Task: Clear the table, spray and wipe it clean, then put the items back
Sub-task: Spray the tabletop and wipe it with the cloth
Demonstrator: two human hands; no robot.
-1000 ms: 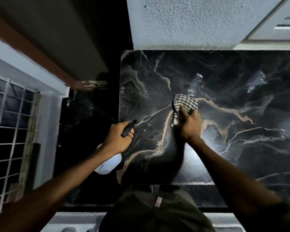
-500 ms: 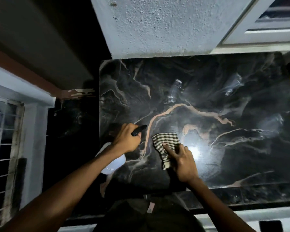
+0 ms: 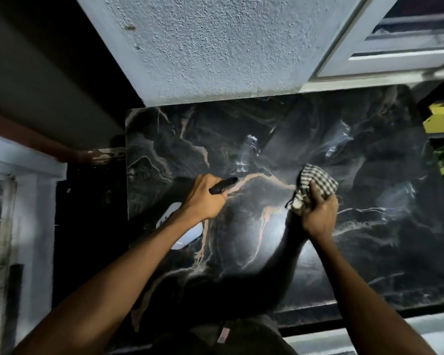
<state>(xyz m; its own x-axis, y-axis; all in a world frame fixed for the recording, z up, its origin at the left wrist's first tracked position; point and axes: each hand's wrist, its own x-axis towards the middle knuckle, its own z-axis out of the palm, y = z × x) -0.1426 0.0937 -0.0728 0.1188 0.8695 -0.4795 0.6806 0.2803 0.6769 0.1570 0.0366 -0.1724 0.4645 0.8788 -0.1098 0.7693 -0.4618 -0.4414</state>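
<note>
Pressing the checkered cloth (image 3: 315, 184) onto the black marble table (image 3: 369, 252), right of centre, I am bunching it under my right hand (image 3: 318, 213), fingers curled over it. My left hand (image 3: 205, 198) is gripping the spray bottle (image 3: 187, 233) by its black trigger head, white body hanging over the table's left side. The table is reflecting glare between my 2 forearms.
</note>
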